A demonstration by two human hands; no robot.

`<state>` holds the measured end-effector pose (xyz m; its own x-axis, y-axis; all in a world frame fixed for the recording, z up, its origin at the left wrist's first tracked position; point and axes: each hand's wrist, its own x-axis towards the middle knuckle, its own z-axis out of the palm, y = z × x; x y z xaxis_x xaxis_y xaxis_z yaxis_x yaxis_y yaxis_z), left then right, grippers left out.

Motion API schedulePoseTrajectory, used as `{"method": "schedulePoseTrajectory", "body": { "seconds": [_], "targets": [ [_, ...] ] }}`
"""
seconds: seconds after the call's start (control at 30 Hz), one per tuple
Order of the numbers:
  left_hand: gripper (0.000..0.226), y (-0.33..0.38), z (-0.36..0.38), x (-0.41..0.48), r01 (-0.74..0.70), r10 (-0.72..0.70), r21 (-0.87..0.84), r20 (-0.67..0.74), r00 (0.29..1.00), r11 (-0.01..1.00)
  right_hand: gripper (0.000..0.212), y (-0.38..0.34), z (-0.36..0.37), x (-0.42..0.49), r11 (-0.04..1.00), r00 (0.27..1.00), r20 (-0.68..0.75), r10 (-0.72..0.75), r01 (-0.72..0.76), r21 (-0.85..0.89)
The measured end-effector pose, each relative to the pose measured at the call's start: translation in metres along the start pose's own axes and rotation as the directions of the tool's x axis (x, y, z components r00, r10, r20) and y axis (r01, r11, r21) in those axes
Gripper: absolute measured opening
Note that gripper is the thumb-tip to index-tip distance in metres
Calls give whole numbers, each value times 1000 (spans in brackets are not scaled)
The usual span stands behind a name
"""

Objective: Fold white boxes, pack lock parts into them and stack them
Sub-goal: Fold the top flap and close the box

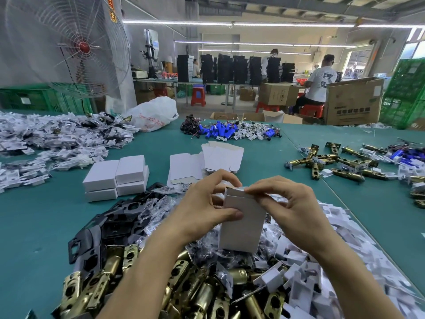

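Observation:
A white box (242,224) stands upright in the air above a heap of brass latches (197,293) and bagged parts. My left hand (202,206) grips its left side, thumb on the front face, fingers curled over the top. My right hand (287,203) pinches the top flap at the box's upper right edge. Several closed white boxes (117,176) sit stacked in two layers to the left on the green table (34,226). Flat unfolded box blanks (207,160) lie behind my hands.
Black lock plates (110,226) lie at the near left, white plastic pieces (322,261) at the near right. More brass latches (333,162) are at the far right, blue batteries (220,131) at the back, bagged parts (57,139) at the far left. People work in the background.

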<state>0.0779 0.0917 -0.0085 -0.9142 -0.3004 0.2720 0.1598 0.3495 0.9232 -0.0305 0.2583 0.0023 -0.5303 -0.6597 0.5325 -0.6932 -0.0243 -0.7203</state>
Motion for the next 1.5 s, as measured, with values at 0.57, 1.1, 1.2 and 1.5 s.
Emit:
{"method": "schedulePoseTrajectory", "body": {
  "seconds": [0.57, 1.1, 1.2, 1.5],
  "targets": [
    [36, 2, -4, 0, -35, 32, -23, -127, 991, 999, 31, 18, -1, 2, 991, 995, 35, 92, -95, 94],
    [38, 6, -3, -3, -27, 40, 96, -140, 989, 995, 28, 22, 3, 0, 996, 998, 23, 62, -63, 67],
    [40, 6, -2, -3, -36, 51, 124, -123, 991, 992, 32, 20, 1, 0, 995, 998, 41, 50, -53, 85],
    [27, 4, -1, 0, -11, 28, 131, -125, 992, 991, 34, 17, 2, 0, 978, 982, 134, 132, -151, 141]
  ]
}}
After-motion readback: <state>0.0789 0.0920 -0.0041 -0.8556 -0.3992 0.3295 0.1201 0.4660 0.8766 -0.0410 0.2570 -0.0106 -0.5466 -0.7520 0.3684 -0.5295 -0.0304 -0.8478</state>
